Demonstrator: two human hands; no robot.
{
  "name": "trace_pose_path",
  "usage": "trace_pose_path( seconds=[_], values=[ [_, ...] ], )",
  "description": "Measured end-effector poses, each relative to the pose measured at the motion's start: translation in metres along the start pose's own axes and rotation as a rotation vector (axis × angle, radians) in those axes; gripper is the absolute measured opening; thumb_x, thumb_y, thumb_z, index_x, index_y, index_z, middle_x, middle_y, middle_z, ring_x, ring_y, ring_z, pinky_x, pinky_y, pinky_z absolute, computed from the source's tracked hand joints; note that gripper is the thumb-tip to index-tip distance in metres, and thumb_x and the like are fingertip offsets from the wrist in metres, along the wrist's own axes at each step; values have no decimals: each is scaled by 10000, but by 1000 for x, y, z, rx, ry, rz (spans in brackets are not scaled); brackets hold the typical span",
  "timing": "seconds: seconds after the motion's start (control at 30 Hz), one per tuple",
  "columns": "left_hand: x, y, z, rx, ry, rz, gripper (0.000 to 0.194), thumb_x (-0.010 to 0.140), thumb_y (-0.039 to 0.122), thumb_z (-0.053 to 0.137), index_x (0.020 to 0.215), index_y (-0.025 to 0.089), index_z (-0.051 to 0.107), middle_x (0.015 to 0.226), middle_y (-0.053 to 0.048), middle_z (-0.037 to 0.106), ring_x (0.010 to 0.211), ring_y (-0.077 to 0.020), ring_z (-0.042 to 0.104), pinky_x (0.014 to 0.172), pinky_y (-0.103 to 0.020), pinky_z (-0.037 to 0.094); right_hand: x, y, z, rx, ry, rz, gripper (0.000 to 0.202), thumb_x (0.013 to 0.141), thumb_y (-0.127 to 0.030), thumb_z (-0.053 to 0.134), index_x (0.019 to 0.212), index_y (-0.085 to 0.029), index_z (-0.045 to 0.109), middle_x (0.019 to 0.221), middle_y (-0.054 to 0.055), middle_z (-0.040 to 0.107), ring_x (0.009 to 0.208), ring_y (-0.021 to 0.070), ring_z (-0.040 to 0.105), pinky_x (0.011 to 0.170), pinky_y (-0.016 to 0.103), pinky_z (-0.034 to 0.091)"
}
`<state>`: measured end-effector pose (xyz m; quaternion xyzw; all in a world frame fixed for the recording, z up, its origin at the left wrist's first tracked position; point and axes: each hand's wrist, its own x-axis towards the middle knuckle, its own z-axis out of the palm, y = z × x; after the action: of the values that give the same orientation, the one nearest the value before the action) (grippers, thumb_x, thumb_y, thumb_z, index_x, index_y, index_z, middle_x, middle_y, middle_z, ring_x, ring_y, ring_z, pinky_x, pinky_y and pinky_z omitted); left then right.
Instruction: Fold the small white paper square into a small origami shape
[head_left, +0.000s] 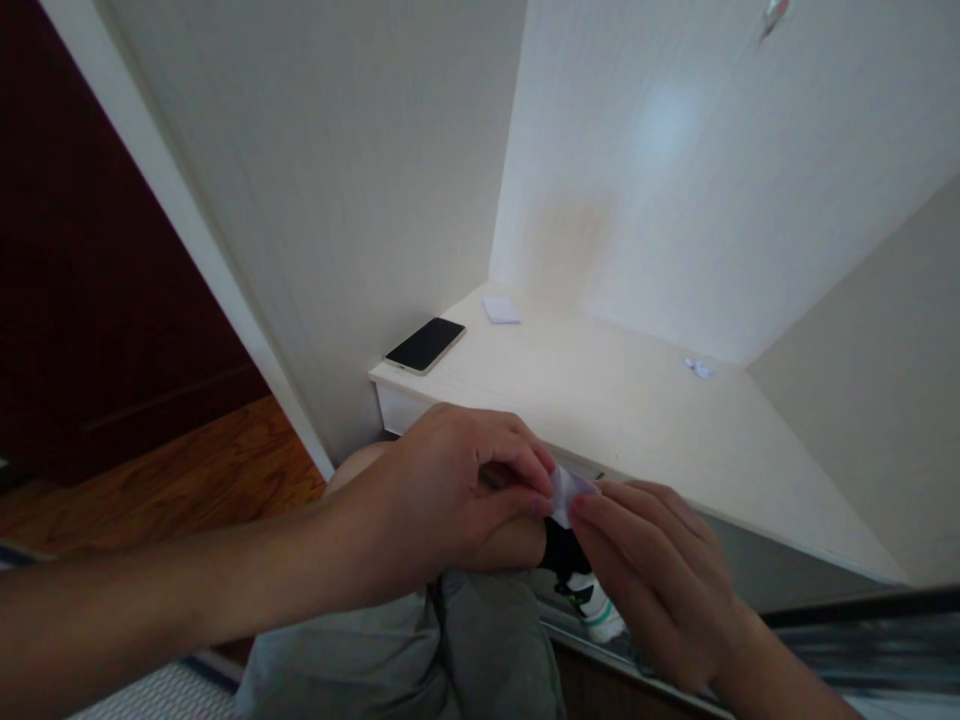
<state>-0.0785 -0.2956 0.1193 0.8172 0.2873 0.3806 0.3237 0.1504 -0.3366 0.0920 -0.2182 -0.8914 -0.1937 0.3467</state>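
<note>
A small folded piece of white paper is held up between my two hands, just in front of the shelf's front edge. My left hand pinches its left side between thumb and fingers. On the right side, my right hand grips it with thumb and fingertips. The fingertips hide parts of the paper, so its full folded shape cannot be made out.
A pale shelf lies beyond my hands. On it are a dark-screened phone, a stack of white paper squares and some small white paper bits. Below are my knees and a shoe.
</note>
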Motion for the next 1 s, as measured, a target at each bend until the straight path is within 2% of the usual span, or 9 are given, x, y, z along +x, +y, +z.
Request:
trace_pose_path(
  seconds=[0.1,0.27,0.33,0.43,0.53,0.63,0.73,0.87,1.0],
  values=[
    [-2,2,1,94,22,87,71,855,156,725,813,207,750,916,25,756,802,-97,696,755,-205,551,-2,3,2,29,-3,52,213,940,-109,518,1091,-156,661,1034,113,736,931,229,678,756,381,565],
    [-2,6,0,213,49,152,83,863,134,713,843,208,745,955,36,758,834,-91,700,780,-188,544,-4,4,5,107,27,82,214,936,-119,555,1115,-188,648,1003,88,722,809,193,669,645,352,521],
    [-1,6,-1,214,61,164,74,875,150,705,863,208,750,963,28,759,830,-94,702,767,-187,549,-5,2,9,199,46,198,217,933,-136,566,1130,-200,630,948,73,700,773,186,650,610,334,508],
    [-2,5,-2,223,78,166,87,894,159,681,883,208,752,981,14,759,837,-104,706,760,-198,556,-7,-1,20,295,154,430,230,908,-141,608,1120,-229,613,865,36,629,738,170,603,590,301,511],
    [-3,4,-3,253,77,190,116,917,162,648,888,212,747,998,10,758,864,-108,707,777,-201,556,-4,-2,30,153,232,469,174,872,-108,642,978,-244,667,954,44,550,799,165,547,618,286,514],
    [-5,1,-3,283,64,221,128,931,160,626,893,216,735,1019,15,755,881,-104,708,786,-195,555,4,-1,29,74,181,459,155,883,-110,602,917,-236,685,1154,73,474,842,171,503,631,306,508],
    [-10,-2,-3,319,55,209,130,934,162,618,933,241,722,1073,32,744,894,-103,706,785,-196,559,12,0,18,166,19,481,222,899,-57,507,933,-214,660,1257,101,446,783,146,506,610,307,506],
    [-15,-6,-4,333,44,209,147,934,161,614,975,267,708,1144,39,726,952,-110,702,800,-198,562,17,2,7,262,-113,463,222,921,-42,464,986,-183,623,1185,133,549,885,195,591,675,333,547],
    [-13,-3,-7,318,61,253,140,926,146,627,969,254,705,1140,29,729,981,-111,701,828,-192,556,16,6,7,238,-55,378,178,932,-53,502,1006,-168,615,1061,111,659,922,206,632,735,331,560]
  ],
)
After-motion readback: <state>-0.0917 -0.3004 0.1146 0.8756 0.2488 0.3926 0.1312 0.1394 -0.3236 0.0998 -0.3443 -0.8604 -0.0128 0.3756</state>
